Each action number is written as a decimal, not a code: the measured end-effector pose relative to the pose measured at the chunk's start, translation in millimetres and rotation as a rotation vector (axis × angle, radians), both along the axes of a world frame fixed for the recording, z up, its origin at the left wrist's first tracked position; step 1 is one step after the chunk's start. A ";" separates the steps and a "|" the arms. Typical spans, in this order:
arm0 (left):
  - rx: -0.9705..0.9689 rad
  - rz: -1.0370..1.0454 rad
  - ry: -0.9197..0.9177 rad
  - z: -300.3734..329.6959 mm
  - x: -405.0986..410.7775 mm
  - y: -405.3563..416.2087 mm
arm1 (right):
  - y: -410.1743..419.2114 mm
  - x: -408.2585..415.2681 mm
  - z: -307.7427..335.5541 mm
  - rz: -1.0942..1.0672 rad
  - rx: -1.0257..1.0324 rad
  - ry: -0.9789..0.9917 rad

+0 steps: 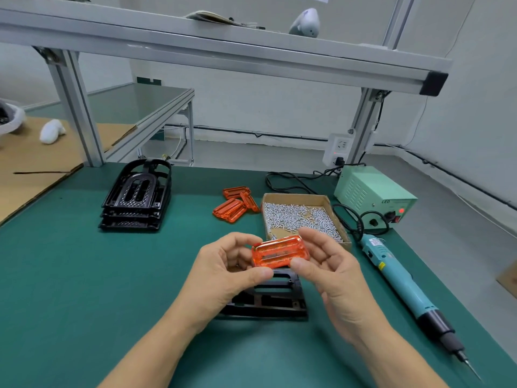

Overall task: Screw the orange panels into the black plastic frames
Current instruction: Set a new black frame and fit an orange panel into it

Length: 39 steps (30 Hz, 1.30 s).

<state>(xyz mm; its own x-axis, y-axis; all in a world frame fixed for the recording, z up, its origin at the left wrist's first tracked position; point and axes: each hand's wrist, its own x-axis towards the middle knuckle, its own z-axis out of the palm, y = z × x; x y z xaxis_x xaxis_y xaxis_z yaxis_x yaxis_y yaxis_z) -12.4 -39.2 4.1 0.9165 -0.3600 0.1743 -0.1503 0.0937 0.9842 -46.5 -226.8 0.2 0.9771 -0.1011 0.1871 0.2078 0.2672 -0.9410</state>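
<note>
1. The step in hand looks like fitting: a translucent orange rectangular plastic panel (279,252) is held in the air above a black plastic frame (268,298) that lies on the green worktop (70,275) close to the person. No screw appears to be in yet.
2. The left hand (223,273) pinches the panel's left end, thumb at the lower edge and curled fingers behind it.
3. The right hand (330,270) grips the right end, thumb on the lower front edge and fingers curled round the top and far side. Both hands are narrowly closed on the panel.
4. The next move likely calls for lowering the panel squarely into the frame's opening, then freeing the right hand for a screw and the driver.
5. An open cardboard box of small silver screws (299,217) sits just beyond the hands.
6. A teal electric screwdriver (405,289) lies on the worktop to the right, untouched.
7. More orange panels (236,204) lie in a loose pile further back, and a stack of black frames (137,197) stands at the back left.
</note>
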 end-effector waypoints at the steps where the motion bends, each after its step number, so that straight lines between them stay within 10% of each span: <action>1: 0.006 0.012 -0.005 -0.2 0.1 -0.1 | 1.5 0.4 -1.0 0.008 0.032 0.015; 5: 0.024 0.031 -0.027 -1.2 1.4 1.1 | 0.4 0.8 -2.4 0.034 -0.006 0.039; 14: 0.221 0.012 -0.150 -2.8 15.4 7.0 | -26.3 7.8 10.2 0.004 -0.800 -0.007; 39: 0.881 0.063 -0.545 -23.4 24.1 10.1 | -30.8 24.1 -8.1 0.079 -1.129 0.168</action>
<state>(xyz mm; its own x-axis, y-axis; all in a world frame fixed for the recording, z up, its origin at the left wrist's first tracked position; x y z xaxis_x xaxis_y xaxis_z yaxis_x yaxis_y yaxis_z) 11.6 -29.0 -19.2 0.8141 -0.5146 0.2690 -0.5751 -0.6500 0.4967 -22.4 -257.6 -7.9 0.9945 0.1046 -0.0017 0.0768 -0.7413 -0.6668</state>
